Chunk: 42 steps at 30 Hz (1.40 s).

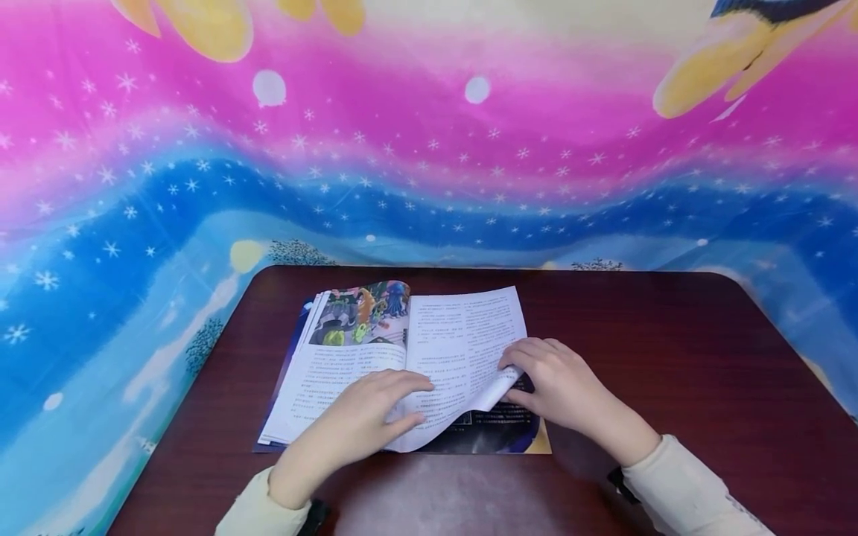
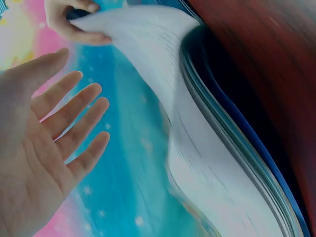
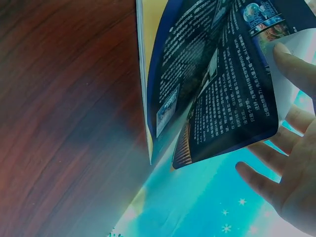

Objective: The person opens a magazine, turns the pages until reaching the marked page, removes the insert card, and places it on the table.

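Observation:
An open magazine [image 1: 348, 380] lies on the table, its left page printed with a colourful picture [image 1: 365, 313] above columns of text. My right hand [image 1: 559, 383] pinches the lower outer part of the white right-hand page [image 1: 442, 335] between thumb and fingers, and that page curls upward. Beneath it shows a dark page [image 1: 499, 424] with pale text. In the right wrist view, the thumb [image 3: 296, 69] presses on the lifted paper. My left hand [image 1: 362, 413] is over the lower middle of the magazine, and its fingers [image 2: 79, 133] are spread and relaxed in the left wrist view.
The dark red-brown wooden table [image 1: 643, 327] has rounded far corners. Behind it hangs a pink and blue cloth [image 1: 415, 156] with white snowflakes, reaching down around the table's back and sides. Light sleeves [image 1: 684, 484] cover both forearms.

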{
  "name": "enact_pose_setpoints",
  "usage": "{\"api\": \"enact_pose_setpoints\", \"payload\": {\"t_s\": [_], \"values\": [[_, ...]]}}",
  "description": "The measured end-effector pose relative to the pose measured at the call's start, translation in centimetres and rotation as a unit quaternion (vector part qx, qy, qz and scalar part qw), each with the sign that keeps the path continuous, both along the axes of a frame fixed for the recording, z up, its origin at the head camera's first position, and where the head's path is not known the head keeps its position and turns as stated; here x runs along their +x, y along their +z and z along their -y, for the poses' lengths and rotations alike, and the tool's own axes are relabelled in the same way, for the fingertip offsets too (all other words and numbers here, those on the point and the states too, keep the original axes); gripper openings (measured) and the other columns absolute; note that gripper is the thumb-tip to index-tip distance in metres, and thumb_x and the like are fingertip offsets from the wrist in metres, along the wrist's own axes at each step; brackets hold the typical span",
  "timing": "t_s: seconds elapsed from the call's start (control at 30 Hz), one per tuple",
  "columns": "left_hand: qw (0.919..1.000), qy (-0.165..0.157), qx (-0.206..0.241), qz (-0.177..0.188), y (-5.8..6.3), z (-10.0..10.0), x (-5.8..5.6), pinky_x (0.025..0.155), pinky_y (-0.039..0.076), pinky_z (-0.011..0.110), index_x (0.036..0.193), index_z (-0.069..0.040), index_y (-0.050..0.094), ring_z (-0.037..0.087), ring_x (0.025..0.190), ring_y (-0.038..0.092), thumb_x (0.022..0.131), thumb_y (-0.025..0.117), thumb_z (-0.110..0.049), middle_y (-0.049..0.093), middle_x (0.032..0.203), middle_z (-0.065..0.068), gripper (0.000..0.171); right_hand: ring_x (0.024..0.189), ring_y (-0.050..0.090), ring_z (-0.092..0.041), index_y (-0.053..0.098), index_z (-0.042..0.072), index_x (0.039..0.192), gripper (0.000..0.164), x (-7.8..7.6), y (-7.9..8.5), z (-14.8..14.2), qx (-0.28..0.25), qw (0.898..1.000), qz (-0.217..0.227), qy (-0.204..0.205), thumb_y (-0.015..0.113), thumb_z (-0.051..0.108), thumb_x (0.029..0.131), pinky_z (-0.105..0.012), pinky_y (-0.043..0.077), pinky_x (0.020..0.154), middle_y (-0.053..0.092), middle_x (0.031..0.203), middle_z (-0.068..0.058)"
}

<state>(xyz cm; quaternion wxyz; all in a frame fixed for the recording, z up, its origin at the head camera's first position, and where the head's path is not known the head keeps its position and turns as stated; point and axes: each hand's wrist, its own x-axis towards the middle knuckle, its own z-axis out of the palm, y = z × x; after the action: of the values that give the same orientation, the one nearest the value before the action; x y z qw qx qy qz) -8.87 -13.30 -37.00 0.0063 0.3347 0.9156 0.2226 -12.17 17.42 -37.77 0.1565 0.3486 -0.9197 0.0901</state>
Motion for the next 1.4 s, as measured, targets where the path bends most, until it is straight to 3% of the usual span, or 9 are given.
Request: {"api": "enact_pose_setpoints", "payload": {"t_s": [0.27,0.57,0.93,1.17,1.4], "values": [[0.9988,-0.045,0.004,-0.019,0.3,-3.7,0.1,0.105,0.044,0.037,0.138,-0.02,0.057,0.015,0.123,0.056,0.093,0.071,-0.038,0.06,0.135,-0.003,0.05,0.098,0.064,-0.021,0.071,0.015,0.097,0.038,0.3,0.4,0.0,0.011,1.0,-0.008,-0.005,0.091,0.032,0.069,-0.043,0.051,0.088,0.069,0.102,0.001],[0.9934,-0.077,0.004,-0.085,-0.2,-6.4,-0.1,0.103,0.045,0.033,0.139,-0.018,0.054,0.014,0.122,0.057,0.092,0.073,-0.024,0.06,0.134,-0.002,0.051,0.095,0.064,-0.018,0.07,0.017,0.097,0.037,0.4,0.3,0.0,0.004,1.0,-0.004,-0.003,0.09,0.033,0.07,-0.043,0.052,0.085,0.069,0.1,0.003],[0.9879,-0.078,0.02,-0.132,-1.0,-6.7,-0.4,0.099,0.048,0.031,0.135,-0.019,0.06,0.014,0.117,0.061,0.095,0.065,-0.008,0.064,0.13,-0.003,0.041,0.096,0.064,-0.018,0.07,0.016,0.099,0.04,0.6,0.3,-0.1,-0.012,1.0,0.011,-0.007,0.088,0.039,0.073,-0.043,0.051,0.087,0.068,0.1,0.003],[0.986,-0.066,0.055,-0.143,-1.5,-6.4,-0.6,0.098,0.049,0.033,0.135,-0.014,0.058,0.016,0.115,0.062,0.095,0.064,-0.003,0.064,0.13,0.0,0.042,0.114,0.06,-0.024,0.069,0.012,0.116,0.051,0.8,1.0,-0.7,-0.039,0.999,0.027,-0.019,0.085,0.041,0.077,-0.047,0.047,0.098,0.067,0.12,-0.004],[0.9873,-0.046,0.073,-0.134,-1.8,-5.6,-0.6,0.099,0.048,0.034,0.142,-0.013,0.051,0.018,0.118,0.06,0.092,0.067,-0.001,0.059,0.136,0.002,0.053,0.123,0.056,-0.027,0.068,0.014,0.124,0.053,1.4,1.3,-1.3,-0.079,0.997,-0.001,-0.012,0.081,0.041,0.08,-0.048,0.044,0.101,0.062,0.133,-0.006]]}}
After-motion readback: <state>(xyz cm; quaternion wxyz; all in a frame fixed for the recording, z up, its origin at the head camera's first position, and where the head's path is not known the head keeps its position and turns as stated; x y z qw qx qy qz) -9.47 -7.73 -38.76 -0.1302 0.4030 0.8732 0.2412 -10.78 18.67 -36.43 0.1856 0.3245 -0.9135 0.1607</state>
